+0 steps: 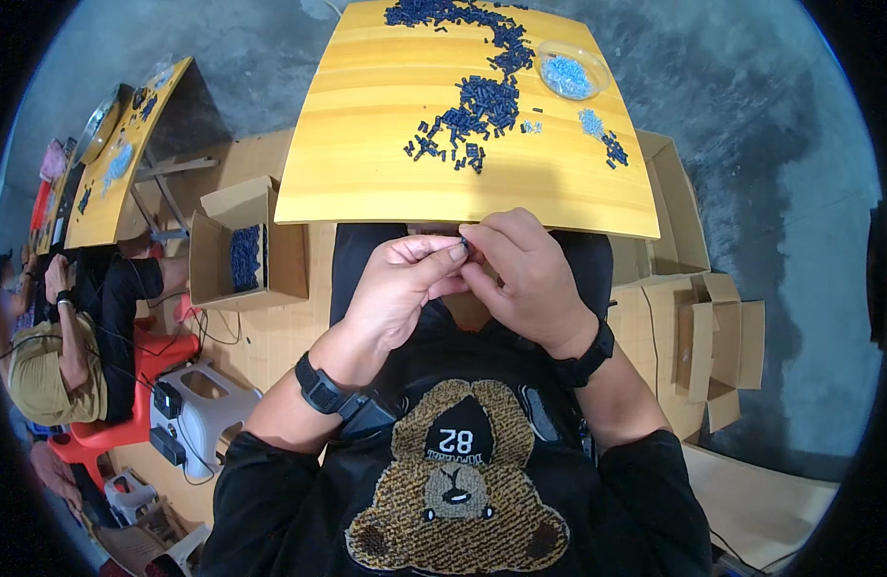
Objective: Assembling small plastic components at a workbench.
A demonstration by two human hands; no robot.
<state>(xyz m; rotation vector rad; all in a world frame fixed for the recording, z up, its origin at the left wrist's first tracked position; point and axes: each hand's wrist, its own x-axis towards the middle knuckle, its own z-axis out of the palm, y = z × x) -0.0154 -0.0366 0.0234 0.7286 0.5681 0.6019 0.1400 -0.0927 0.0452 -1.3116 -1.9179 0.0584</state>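
Flanking table (parts-strewn): cardboard boxes.

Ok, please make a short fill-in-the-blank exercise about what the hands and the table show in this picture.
1. Both hands meet over the lap, the left hand and right hand pinching one small ____ part.
2. The loose dark pieces lie on a ____ table.
3. The clear bowl holds light ____ pieces.

Missing words: dark; yellow; blue
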